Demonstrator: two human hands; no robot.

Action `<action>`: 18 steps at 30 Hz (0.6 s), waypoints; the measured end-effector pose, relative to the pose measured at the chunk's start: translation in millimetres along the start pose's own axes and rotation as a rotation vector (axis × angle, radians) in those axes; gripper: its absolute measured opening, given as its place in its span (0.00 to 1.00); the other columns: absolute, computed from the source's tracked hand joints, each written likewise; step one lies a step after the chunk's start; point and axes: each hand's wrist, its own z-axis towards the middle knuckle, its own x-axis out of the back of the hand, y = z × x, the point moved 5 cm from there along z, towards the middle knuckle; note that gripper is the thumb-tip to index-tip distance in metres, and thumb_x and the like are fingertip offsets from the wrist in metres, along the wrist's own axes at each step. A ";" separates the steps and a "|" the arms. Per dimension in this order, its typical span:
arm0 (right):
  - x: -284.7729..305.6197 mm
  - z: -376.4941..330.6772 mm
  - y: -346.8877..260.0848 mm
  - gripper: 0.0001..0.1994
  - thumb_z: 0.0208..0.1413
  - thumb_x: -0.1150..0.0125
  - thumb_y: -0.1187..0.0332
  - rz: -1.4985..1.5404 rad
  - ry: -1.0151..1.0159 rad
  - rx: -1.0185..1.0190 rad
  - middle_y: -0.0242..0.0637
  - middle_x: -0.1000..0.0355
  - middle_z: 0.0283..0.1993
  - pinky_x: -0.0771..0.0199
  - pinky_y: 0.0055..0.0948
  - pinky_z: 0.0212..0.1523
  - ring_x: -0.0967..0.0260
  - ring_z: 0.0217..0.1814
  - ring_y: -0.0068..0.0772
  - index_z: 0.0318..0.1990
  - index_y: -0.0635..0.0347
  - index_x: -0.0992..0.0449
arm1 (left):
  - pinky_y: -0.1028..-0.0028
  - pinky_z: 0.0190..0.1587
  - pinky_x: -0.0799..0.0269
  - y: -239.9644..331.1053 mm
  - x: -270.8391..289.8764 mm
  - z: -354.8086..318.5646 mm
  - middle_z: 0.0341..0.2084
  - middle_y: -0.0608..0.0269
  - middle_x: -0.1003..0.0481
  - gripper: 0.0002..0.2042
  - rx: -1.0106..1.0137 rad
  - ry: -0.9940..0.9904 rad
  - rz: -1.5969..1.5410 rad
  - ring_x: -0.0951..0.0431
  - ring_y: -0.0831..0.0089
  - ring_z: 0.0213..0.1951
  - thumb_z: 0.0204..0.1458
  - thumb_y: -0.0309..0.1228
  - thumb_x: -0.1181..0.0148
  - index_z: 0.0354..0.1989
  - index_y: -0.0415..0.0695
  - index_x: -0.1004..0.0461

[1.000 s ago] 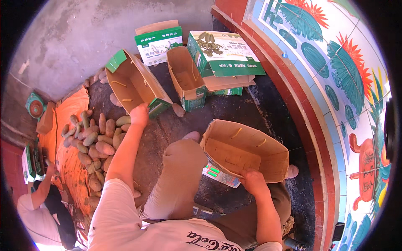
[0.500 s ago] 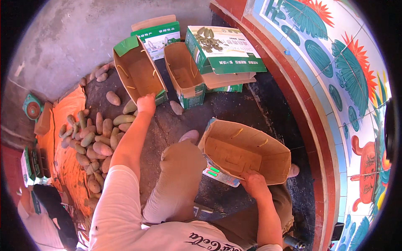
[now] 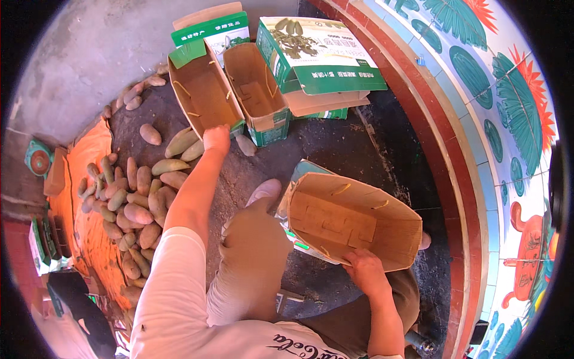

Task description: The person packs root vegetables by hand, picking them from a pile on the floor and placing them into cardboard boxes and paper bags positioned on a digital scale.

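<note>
My left hand [image 3: 216, 138] is closed on the near end of a long open carton [image 3: 206, 90], brown inside with a green flap at its far end. This carton stands right beside a second open carton [image 3: 257, 96]. My right hand [image 3: 366, 268] grips the near rim of a third open carton [image 3: 335, 218], its thumb side inside and its other fingers partly hidden. That carton is tilted toward me and holds nothing I can see. Under its left side shows part of a scale [image 3: 301, 245] with green lit digits. Rope handles hang inside the cartons.
Oblong pinkish-green root vegetables [image 3: 139, 213] lie heaped at left, partly on an orange cloth [image 3: 91, 218]. Behind the cartons are a printed white-and-green box [image 3: 323, 51] and another green box [image 3: 210, 36]. A red-edged tiled ledge [image 3: 439, 173] runs along the right. Another person [image 3: 72, 317] is at lower left.
My left hand has moved its carton to the right, closer against the second one. The carton in my right hand has shifted slightly right, covering the scale's lit digits a little more.
</note>
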 end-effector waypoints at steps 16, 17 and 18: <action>5.8 -0.6 -6.6 0.10 0.44 0.37 0.70 -0.004 0.015 0.003 0.42 0.29 0.33 0.30 0.40 0.42 0.30 0.41 0.47 0.37 0.57 0.24 | 0.61 0.42 0.26 6.6 27.0 -43.6 0.35 0.52 0.22 0.10 -0.333 -0.396 -0.034 0.21 0.56 0.40 0.49 0.27 0.50 0.36 0.47 0.23; 4.7 -0.9 -4.7 0.10 0.44 0.37 0.70 0.004 0.016 -0.002 0.43 0.29 0.33 0.30 0.41 0.42 0.30 0.41 0.47 0.37 0.57 0.25 | 0.60 0.41 0.25 8.1 29.4 -56.3 0.34 0.52 0.22 0.09 -0.369 -0.438 -0.023 0.21 0.55 0.38 0.48 0.27 0.50 0.35 0.47 0.23; 3.6 -1.0 -5.3 0.10 0.45 0.37 0.70 0.014 0.019 -0.001 0.43 0.29 0.34 0.30 0.41 0.42 0.30 0.41 0.47 0.37 0.57 0.25 | 0.60 0.41 0.25 3.8 32.3 -69.2 0.34 0.52 0.22 0.09 -0.363 -0.435 -0.017 0.21 0.55 0.38 0.48 0.27 0.50 0.35 0.47 0.23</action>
